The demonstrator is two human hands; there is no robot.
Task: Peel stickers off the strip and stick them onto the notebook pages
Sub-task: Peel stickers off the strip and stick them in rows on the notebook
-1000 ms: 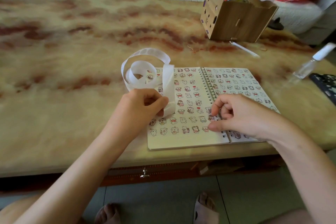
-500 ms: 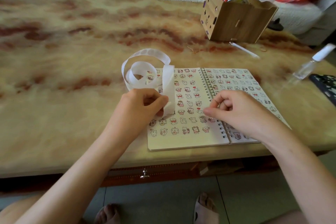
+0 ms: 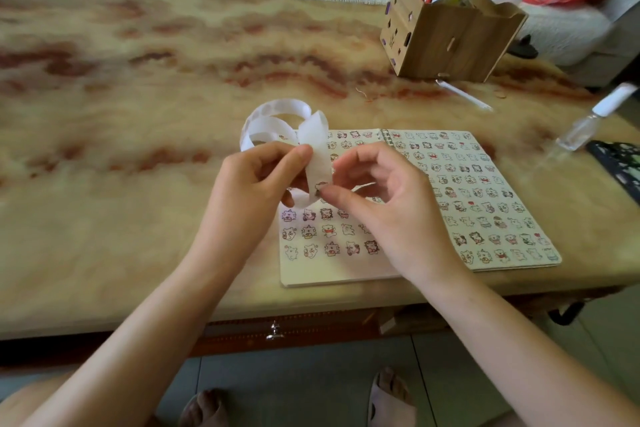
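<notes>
A curled white sticker strip [image 3: 320, 152] loops above the left page of the open spiral notebook [image 3: 485, 198], whose two pages carry several rows of small cartoon stickers. My left hand [image 3: 256, 184] grips the strip between thumb and fingers and holds it up over the page. My right hand [image 3: 384, 198] has its thumb and forefinger pinched on a small sticker [image 3: 320, 186] at the strip's lower end. The hands hide the middle of the left page.
A wooden pen holder [image 3: 446, 38] full of pens stands at the back right on the marbled table [image 3: 138, 149]. A white pen [image 3: 464, 95] lies in front of it. A clear spray bottle [image 3: 588, 121] and a dark patterned object [image 3: 620, 163] lie at the right edge.
My right hand left the notebook page and moved left and up to the strip, where it now pinches a sticker. My left hand lifted the strip slightly.
</notes>
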